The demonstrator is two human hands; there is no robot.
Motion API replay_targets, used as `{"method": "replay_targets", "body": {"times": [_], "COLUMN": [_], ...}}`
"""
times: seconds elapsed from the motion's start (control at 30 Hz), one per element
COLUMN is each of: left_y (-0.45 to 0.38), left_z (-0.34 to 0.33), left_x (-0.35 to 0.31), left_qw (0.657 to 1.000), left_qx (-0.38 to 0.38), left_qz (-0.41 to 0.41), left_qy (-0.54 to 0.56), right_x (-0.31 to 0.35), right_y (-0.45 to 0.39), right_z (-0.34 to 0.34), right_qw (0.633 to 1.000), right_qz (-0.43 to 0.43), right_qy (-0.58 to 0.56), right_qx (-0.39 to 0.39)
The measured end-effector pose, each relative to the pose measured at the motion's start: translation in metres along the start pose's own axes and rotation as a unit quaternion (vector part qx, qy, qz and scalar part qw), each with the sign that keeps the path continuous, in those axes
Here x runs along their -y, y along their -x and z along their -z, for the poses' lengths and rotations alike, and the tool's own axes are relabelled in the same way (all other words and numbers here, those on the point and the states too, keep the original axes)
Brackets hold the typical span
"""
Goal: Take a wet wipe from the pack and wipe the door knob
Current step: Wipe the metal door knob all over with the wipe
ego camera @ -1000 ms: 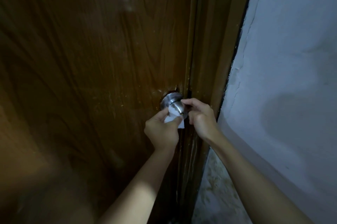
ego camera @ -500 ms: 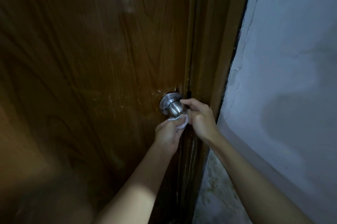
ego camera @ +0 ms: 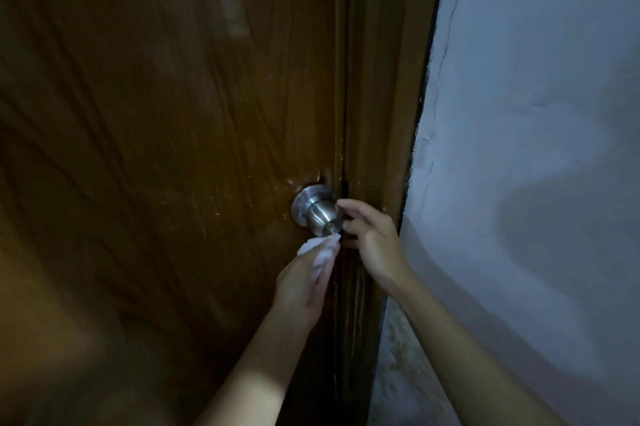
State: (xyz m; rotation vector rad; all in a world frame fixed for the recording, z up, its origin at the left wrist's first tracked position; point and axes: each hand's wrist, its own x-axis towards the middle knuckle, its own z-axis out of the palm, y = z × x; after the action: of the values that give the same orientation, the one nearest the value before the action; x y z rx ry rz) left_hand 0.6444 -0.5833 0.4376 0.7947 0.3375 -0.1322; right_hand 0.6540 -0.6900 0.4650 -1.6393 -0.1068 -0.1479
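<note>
Touching knob underside: wipe in left hand.

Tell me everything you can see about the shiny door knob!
The door knob is round, silvery brushed metal, standing out from a round plate on the brown wooden door, near its right edge. Its end face has a small keyhole. The right hand touches its right side; the left hand presses a white wet wipe against its underside.
</note>
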Motion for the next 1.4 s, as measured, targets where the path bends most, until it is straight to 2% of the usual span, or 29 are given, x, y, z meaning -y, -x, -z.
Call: {"method": "replay_targets", "body": {"times": [0.07, 0.13, 0.23, 0.3, 0.43, 0.53, 0.6, 0.7, 0.77, 0.8, 0.93, 1.0, 1.1, 1.2, 1.4], "left_y": [0.003, 0.007, 0.009, 0.009, 0.006, 0.007, 0.007, 0.005, 0.002, -0.001, -0.009, -0.011, -0.013, -0.016, -0.015], "left_z": [0.006, 0.004, -0.001, -0.003, -0.004, -0.004, -0.002, -0.003, -0.007, -0.009, -0.014, -0.011, -0.006, -0.004, -0.005], "left_x": [-0.001, 0.0, 0.008, 0.012, 0.01, 0.002, -0.004, -0.018, -0.027, -0.031, -0.037, -0.038, -0.041, -0.042, -0.042], "left_qw": [0.999, 0.995, 0.975, 0.968, 0.957, 0.94, 0.893, 0.761, 0.694, 0.672, 0.636, 0.628, 0.621, 0.604, 0.585], "left_qx": [0.033, 0.053, -0.019, -0.058, -0.065, -0.079, -0.107, -0.108, -0.079, -0.066, -0.033, -0.03, -0.017, -0.01, -0.021], "left_qz": [-0.002, -0.009, -0.043, -0.074, -0.13, -0.205, -0.289, -0.427, -0.449, -0.446, -0.435, -0.444, -0.452, -0.465, -0.468], "left_qy": [-0.017, -0.082, -0.217, -0.23, -0.252, -0.262, -0.327, -0.476, -0.557, -0.587, -0.637, -0.638, -0.64, -0.647, -0.662], "right_x": [-0.009, -0.016, -0.025, -0.026, -0.019, -0.01, -0.006, 0.003, 0.012, 0.016, 0.023, 0.016, 0.007, -0.001, -0.014], "right_y": [0.011, 0.023, 0.03, 0.028, 0.018, 0.01, 0.004, -0.006, -0.013, -0.018, -0.037, -0.042, -0.036, -0.022, -0.013], "right_z": [-0.003, -0.006, -0.009, -0.008, 0.0, -0.003, -0.009, -0.01, -0.007, -0.007, -0.015, -0.019, -0.022, -0.026, -0.033], "right_qw": [0.998, 0.995, 0.999, 0.996, 0.974, 0.951, 0.938, 0.929, 0.923, 0.917, 0.895, 0.895, 0.9, 0.931, 0.983], "right_qz": [-0.021, -0.045, -0.003, 0.026, 0.072, 0.128, 0.185, 0.228, 0.24, 0.253, 0.29, 0.275, 0.268, 0.254, 0.139], "right_qy": [-0.042, -0.072, 0.004, 0.047, 0.117, 0.173, 0.217, 0.253, 0.256, 0.261, 0.315, 0.335, 0.323, 0.247, 0.094], "right_qx": [-0.043, -0.045, -0.036, -0.069, -0.179, -0.222, -0.196, -0.148, -0.157, -0.162, -0.125, -0.102, -0.118, -0.09, -0.079]}}
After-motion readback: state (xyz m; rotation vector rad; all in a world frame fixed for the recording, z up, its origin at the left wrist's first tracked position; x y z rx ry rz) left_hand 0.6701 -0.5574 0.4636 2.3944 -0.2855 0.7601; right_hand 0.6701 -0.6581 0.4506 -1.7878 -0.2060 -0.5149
